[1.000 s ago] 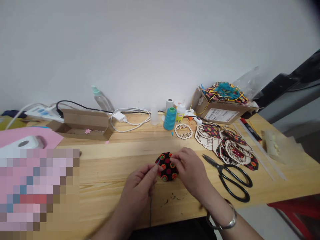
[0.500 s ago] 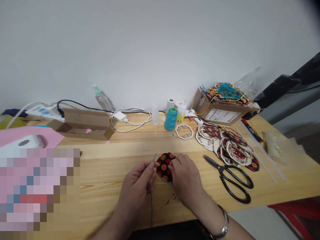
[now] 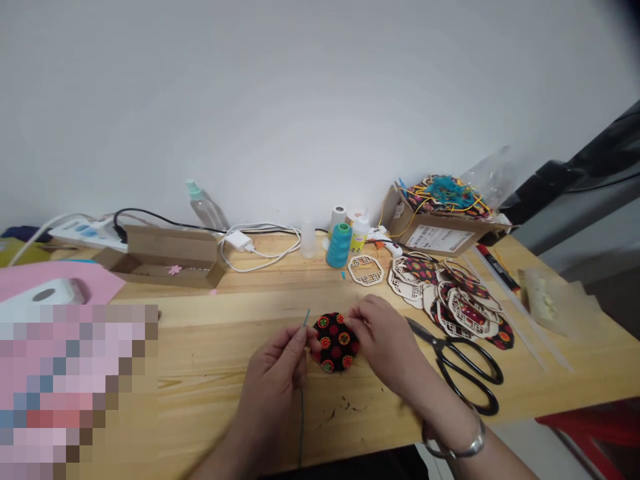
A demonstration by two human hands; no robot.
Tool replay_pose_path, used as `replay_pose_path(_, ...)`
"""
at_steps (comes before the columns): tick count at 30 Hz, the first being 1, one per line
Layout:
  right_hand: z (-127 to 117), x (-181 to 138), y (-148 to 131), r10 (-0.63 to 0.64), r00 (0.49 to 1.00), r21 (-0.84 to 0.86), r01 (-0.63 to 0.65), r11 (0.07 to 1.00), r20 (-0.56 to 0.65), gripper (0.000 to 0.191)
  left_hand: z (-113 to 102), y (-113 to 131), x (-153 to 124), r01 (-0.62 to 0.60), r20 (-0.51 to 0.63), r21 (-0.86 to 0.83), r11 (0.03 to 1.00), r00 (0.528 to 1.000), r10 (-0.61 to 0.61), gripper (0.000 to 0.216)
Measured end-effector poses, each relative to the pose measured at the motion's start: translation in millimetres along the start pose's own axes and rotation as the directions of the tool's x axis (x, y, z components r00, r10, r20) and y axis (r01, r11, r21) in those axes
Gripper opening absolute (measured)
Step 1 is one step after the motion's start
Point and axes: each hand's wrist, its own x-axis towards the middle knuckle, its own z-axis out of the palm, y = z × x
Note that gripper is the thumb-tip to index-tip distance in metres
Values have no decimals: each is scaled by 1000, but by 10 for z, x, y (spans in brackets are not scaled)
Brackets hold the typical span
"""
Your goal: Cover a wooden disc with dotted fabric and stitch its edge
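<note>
The left hand (image 3: 273,393) and the right hand (image 3: 385,337) meet over the near part of a wooden desk (image 3: 200,333), with a round fabric disc (image 3: 336,342), black with red and green dots, between them. The left fingers (image 3: 300,340) are pinched together on a thin teal thread (image 3: 301,427); its tip stands up above them and its length hangs down toward the desk's front edge. Any needle on it is too small to tell. The right fingers (image 3: 357,315) are closed over the disc's upper right edge, and a metal bangle (image 3: 463,443) circles that wrist. Black-handled scissors (image 3: 463,363) lie open just right of the right hand.

Farther back, a cardboard box (image 3: 440,233) holds patterned fabric scraps, yellow cord and a tangle of teal fibres, with a clear plastic bag (image 3: 487,183) just behind it. A shallow open cardboard box (image 3: 165,260) holds a small pink paper flower (image 3: 175,270). Beside the box of scraps, wooden lattice frames (image 3: 425,280) overlap with patterned fabric pieces in a loose pile, and one lattice frame (image 3: 365,270) lies apart. A teal thread cone (image 3: 338,247), a white spool (image 3: 337,219), a glue bottle (image 3: 359,235) and a hot glue gun (image 3: 385,245) stand close together near the wall.
</note>
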Motion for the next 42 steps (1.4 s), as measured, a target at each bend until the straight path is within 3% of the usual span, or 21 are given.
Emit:
replay_pose_path(3,44,34,23,-230,972,-296,234,926,49,10,-33,-40,20,-18,-13,-32,999,1000,18,21)
replay_pose_path(7,13,133,41,-522,822,-375,568,733,227,10,-62,-64,57,-24,-22,-50,998,1000,23,19)
replay_pose_path(11,-25,249,24,-616,710,-368,704,607,342,11,-66,-61,66,-18,-24,-62,998,1000,17,20)
replay_pose_path(14,-2,302,22,-634,672,-371,740,560,382,11,-65,-56,53,-16,-20,-67,998,1000,15,21)
replay_pose_path(17,28,346,54,-611,701,-284,710,644,368,11,-65,-55,45,-15,-18,-73,997,1000,14,21)
replay_pose_path(18,34,368,68,-596,730,-194,672,715,334,13,-64,-55,46,-14,-17,-80,997,1000,12,21)
replay_pose_path(20,33,433,90,-508,836,145,487,861,210,16,-64,-57,51,-7,-17,-89,996,1000,6,22)
replay_pose_path(22,8,531,93,-339,935,495,247,833,104,14,-65,-59,57,-3,-26,-92,996,1000,1,23)
replay_pose_path(25,-91,733,66,-163,985,713,78,696,52,8,-68,-65,63,13,-29,-96,995,999,-16,22)
replay_pose_path(30,-404,1099,8,-48,999,851,33,524,-9,12,-63,-61,68,47,-25,-138,989,998,-51,24)
replay_pose_path(36,-1061,1467,-146,100,977,943,151,295,-188,12,-28,-28,59,44,-27,-152,987,998,-48,27)
replay_pose_path(40,-1699,1546,-351,116,920,882,314,352,-374,31,-42,-50,58,40,-12,-142,989,999,-42,24)
replay_pose_path(42,-1933,1442,-421,-3,868,767,440,467,-497,35,-62,-72,69,37,-14,-110,993,999,-39,24)
